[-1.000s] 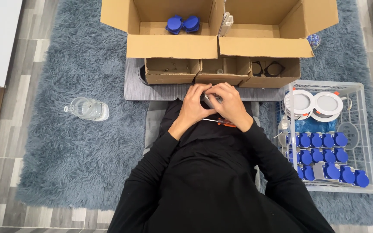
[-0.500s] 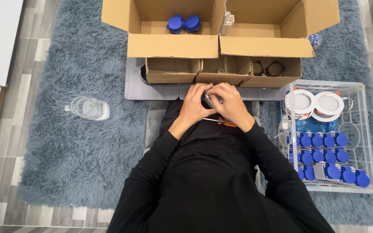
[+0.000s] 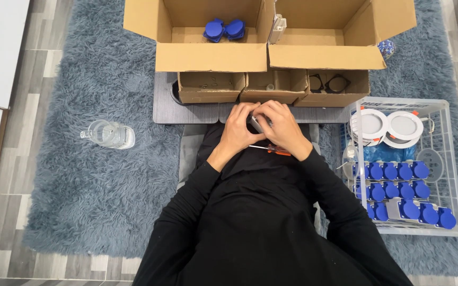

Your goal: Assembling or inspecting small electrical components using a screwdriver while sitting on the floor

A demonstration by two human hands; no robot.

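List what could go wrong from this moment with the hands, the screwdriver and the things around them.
1. The orange-handled screwdriver lies loose on the black-clothed lap under the right hand; it might roll off onto the shaggy blue-grey rug.
2. Both hands, left hand too, close around a small grey part; if it slips, the rug's pile could hide it.
3. The clear glass jar lies on its side and could roll.
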